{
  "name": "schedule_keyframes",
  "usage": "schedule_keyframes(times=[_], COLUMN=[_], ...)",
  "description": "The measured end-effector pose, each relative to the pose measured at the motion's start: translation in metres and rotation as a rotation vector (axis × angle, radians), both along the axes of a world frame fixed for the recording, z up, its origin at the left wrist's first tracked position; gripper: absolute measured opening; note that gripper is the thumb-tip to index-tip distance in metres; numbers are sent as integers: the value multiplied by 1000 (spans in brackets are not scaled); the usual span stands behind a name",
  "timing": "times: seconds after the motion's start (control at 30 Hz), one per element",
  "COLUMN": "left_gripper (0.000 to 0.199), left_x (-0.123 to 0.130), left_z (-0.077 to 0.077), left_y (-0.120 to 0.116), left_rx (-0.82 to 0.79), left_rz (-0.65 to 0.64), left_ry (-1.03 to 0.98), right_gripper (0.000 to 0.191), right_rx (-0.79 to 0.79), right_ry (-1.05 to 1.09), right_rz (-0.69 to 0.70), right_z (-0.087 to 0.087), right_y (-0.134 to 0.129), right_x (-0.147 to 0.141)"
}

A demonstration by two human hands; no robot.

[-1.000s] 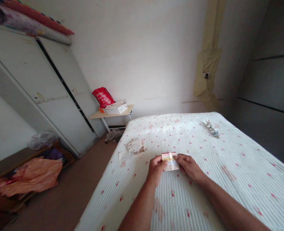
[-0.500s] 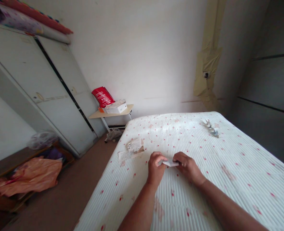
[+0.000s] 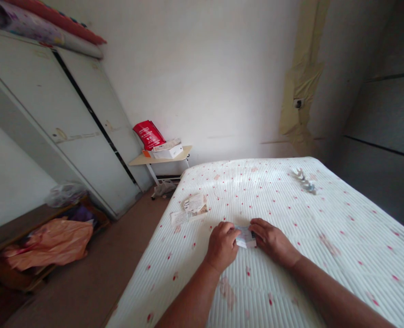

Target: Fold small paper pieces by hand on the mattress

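Note:
A small printed piece of paper, pale with bluish print and a crease across it, lies between my hands just over the bed. My left hand grips its left edge, the fingers curled and the thumb on it. At the right edge, my right hand holds it with fingers bent; part of the paper is hidden under them. Beneath both hands is the white ribbed bedspread with small red marks. Farther off to the left lie printed paper pieces, partly overlapping.
Small whitish and blue-grey objects lie on the bed's far right. Behind its left corner stands a small table with a red bag and a white box. Orange cloth or plastic sits low at left by the cabinet.
The paper has tipped from nearly edge-on to showing its printed face. Both hands have come slightly lower and turned, still on its edges. The view has shifted a little.

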State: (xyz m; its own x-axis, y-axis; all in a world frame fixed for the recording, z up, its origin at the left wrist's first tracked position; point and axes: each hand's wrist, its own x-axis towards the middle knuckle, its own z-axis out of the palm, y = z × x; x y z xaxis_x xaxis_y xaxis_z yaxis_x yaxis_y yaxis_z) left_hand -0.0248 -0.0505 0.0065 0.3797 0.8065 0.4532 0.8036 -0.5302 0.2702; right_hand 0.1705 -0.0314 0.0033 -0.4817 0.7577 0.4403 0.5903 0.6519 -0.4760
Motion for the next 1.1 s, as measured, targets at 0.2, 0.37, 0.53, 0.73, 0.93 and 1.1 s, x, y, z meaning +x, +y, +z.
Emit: schedule_keyframes(times=[0.2, 0.37, 0.53, 0.73, 0.93, 1.1], left_gripper=[23, 24, 32, 33, 31, 29], left_x=[1, 0, 5, 8, 10, 12], left_z=[-4, -11, -8, 2, 11, 13], left_y=[0, 3, 3, 0, -7, -9], left_rx=[-10, -16, -56, -30, 46, 51], left_rz=[49, 1, -68, -26, 20, 35], left_ry=[73, -28, -349, -644, -686, -721], right_gripper=[28, 28, 12, 20, 58, 59], right_rx=[-27, -101, -285, -444, -634, -681], right_ry=[51, 193, 507, 789, 1004, 1076], right_rz=[-11, 7, 9, -106, -127, -42], right_z=[-6, -8, -8, 11, 18, 26], right_y=[0, 3, 4, -2, -7, -14], right_x=[0, 1, 0, -8, -19, -24])
